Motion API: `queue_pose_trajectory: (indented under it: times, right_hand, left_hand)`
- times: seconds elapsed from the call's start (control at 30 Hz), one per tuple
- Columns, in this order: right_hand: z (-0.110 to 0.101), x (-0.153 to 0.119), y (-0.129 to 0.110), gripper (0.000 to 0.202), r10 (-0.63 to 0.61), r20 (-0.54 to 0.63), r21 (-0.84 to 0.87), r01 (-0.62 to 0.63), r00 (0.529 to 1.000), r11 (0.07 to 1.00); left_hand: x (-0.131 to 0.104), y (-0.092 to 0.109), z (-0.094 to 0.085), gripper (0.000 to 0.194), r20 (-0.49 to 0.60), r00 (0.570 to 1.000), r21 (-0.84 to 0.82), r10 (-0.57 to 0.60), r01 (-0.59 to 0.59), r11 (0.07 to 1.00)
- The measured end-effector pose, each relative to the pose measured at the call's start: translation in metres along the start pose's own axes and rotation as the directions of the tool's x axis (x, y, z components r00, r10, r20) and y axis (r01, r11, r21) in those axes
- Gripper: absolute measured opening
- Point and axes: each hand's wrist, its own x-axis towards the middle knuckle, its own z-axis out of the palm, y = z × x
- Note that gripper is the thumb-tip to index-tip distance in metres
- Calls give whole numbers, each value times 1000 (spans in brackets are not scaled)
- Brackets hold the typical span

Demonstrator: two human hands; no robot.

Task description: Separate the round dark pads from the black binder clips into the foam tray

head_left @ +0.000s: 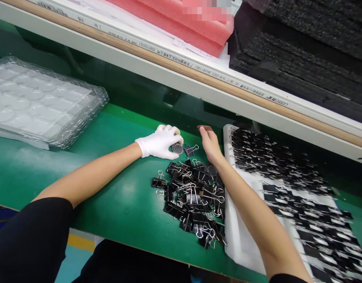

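Observation:
My left hand (161, 142), in a white glove, rests low over the green table. Its thumb and fingers are closed around a small round dark disc (178, 148) with a lighter rim. Just right of the disc lies a single black binder clip (191, 150). My right hand (210, 144) is bare and reaches past the heap of binder clips (195, 192); its fingers are stretched out and I see nothing in them. A second round disc (212, 170) shows in the heap beside my right wrist. One clip (158, 181) lies apart on the heap's left.
On the right, a white foam sheet (237, 236) carries rows of black clips (275, 157). Stacked clear plastic trays (45, 102) stand at the left. A white and wooden ledge (169, 59) crosses behind, with pink foam (175, 23) and black foam (301, 59) above.

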Motion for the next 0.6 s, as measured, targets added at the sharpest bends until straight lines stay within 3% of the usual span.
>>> queue_pose_trajectory:
  times: [0.07, 0.17, 0.33, 0.5, 0.6]
  right_hand:
    - [-3, 9, -5, 49, 9, 41, 1, -9, 999, 1000]
    - [-3, 20, -20, 49, 57, 78, -144, -46, 995, 988]
    - [14, 20, -39, 53, 118, 134, -386, -58, 984, 921]
    - [26, 15, -26, 55, 33, 171, -499, 58, 985, 864]
    - [30, 14, -15, 51, -16, 125, -534, 81, 992, 841]
  left_hand:
    - [1, 1, -1, 68, -16, 999, 6, -44, 45, 999]
    - [2, 4, -2, 91, -18, 993, 35, -117, 117, 992]
    - [4, 7, 0, 72, 20, 983, 66, -182, 180, 981]
    - [7, 6, 2, 53, 23, 986, 60, -164, 162, 985]
    - [7, 5, 3, 45, 15, 992, 64, -126, 125, 990]
